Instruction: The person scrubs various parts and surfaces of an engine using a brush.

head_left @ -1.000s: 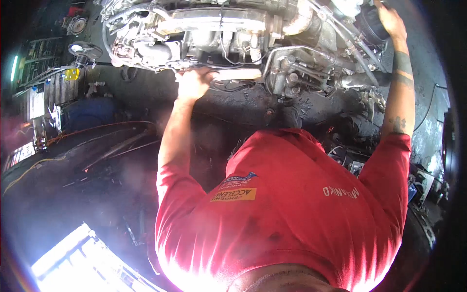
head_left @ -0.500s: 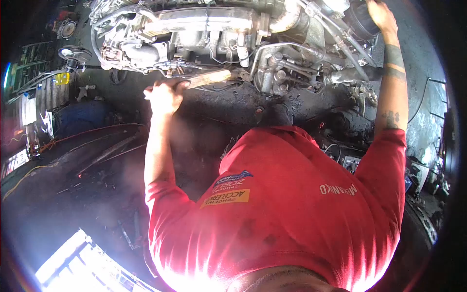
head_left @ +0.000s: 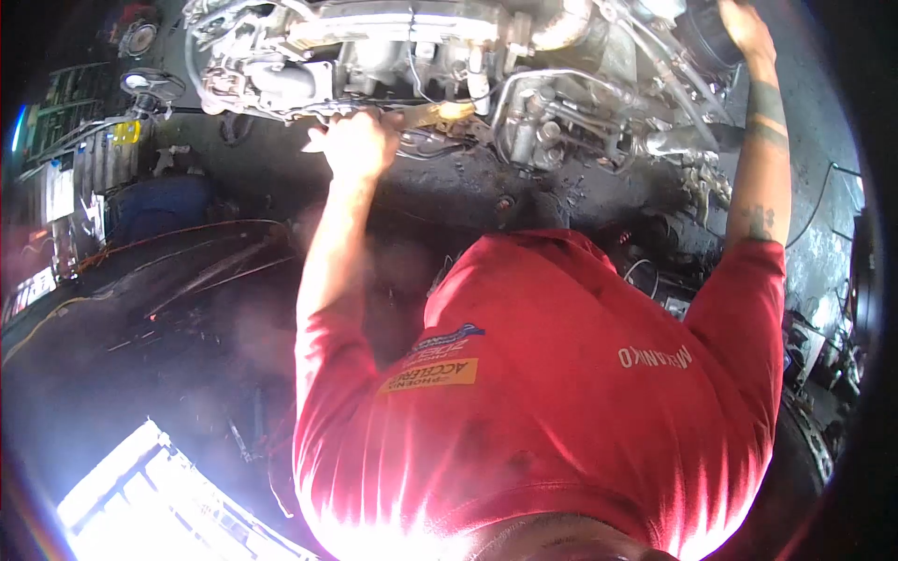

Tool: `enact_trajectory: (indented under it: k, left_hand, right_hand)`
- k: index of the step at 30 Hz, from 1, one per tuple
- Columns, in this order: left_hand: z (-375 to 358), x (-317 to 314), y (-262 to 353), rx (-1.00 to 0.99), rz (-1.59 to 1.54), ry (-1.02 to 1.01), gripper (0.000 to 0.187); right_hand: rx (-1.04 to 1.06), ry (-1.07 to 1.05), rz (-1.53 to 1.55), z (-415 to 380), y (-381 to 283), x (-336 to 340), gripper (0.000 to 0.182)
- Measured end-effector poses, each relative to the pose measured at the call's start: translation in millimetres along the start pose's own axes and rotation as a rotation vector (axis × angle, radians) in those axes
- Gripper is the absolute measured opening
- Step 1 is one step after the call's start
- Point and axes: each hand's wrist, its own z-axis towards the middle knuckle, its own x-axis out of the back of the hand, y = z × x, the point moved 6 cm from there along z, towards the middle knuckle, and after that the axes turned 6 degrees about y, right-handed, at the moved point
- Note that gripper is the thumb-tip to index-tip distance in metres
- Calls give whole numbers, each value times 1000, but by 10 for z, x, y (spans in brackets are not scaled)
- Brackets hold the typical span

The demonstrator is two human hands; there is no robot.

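Observation:
My left hand is closed around a pale wooden stick. The stick points right, and its far end lies against the lower side of a large metal engine with pipes and hoses. Up at the top right, my right hand curls over the edge of a black cylindrical part. The top of the frame cuts off some of its fingertips.
A wide pipe end juts out at the engine's right. To the left are a round metal part on a stand and a spray gun. A cable runs along the right floor.
My left hand has moved right and up, pushing the stick closer in against the engine. My right hand stays at the black cylindrical part. The whole view has shifted slightly.

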Motion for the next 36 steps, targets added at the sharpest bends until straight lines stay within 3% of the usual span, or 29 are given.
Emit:
enact_trajectory:
  k: [2, 3, 5, 6, 9, 10, 12, 14, 15, 16, 18, 19, 21, 22, 23, 24, 25, 26, 28, 30, 31, 32, 34, 36]
  left_hand:
    - [-121, 17, -125, 2, -168, 34, 30]
    - [-183, 35, -281, -28, -170, 44, 28]
    - [-206, 125, -624, -44, -226, 80, 27]
    - [-168, 141, -740, 32, -404, -32, 31]
    - [-63, -38, -433, 52, -170, -185, 37]
    - [-75, -332, -350, 70, -176, -36, 38]
    - [-104, -278, -252, 52, -249, 36, 34]
    - [-148, -111, -443, 36, -416, -34, 30]
    - [-178, 99, -547, -41, -257, 51, 27]
    - [-161, 178, -645, 25, -305, -77, 25]
    - [-140, 60, -600, -20, -407, -116, 28]
    - [-135, -1, -404, -14, -289, -146, 30]
    - [-137, -156, 149, -53, -183, -194, 35]
    - [-103, -104, 288, -90, -182, -35, 35]
    - [-82, -93, 224, -75, -263, -40, 35]
    - [-105, 49, 116, -69, -343, -56, 35]
    - [-146, 93, -75, -11, -587, 49, 33]
    - [-170, 129, -230, 25, -601, -16, 30]
    - [-246, 127, -386, 9, -772, 111, 27]
    - [-367, 17, -105, 74, -753, -163, 26]
    - [-444, -160, 136, -57, -601, -37, 25]
    - [-480, -175, 308, 40, -361, -65, 25]
    - [-619, -273, 299, 204, -473, -106, 28]
    - [-840, -219, 236, 249, -562, -216, 30]
  right_hand:
    - [152, 154, 58, 354, 237, -221, 50]
    - [25, 199, 95, 388, 291, -249, 48]
    - [22, 186, 86, 325, 166, -187, 48]
    - [2, 161, 64, 272, 179, -184, 47]
    - [9, 105, 61, 265, 198, -208, 49]
    - [8, 126, 107, 240, 196, -168, 49]
    - [-25, 146, 161, 273, 289, -213, 49]
    - [333, 139, -247, 445, 264, -397, 45]
    - [226, 258, -79, 425, 296, -344, 43]
    - [213, 259, -91, 401, 284, -317, 43]
    - [194, 187, -131, 331, 245, -300, 44]
    - [285, 133, -270, 576, 366, -489, 47]
    - [267, 220, 135, 1275, 1081, -976, 48]
    - [276, 262, 334, 1068, 906, -800, 48]
    - [163, 228, 218, 891, 809, -672, 49]
    - [57, 182, 97, 114, 136, -92, 50]
    - [96, 189, 83, 281, 223, -197, 51]
    - [86, 191, 71, 319, 244, -204, 51]
    - [7, 222, 32, 286, 232, -200, 52]
    - [-19, 125, 12, 253, 232, -202, 51]
    - [14, 182, 21, 238, 199, -181, 50]
    - [48, 239, 31, 239, 153, -157, 49]
    - [102, 234, -23, 413, 251, -231, 48]
    - [171, 204, -104, 316, 187, -253, 47]
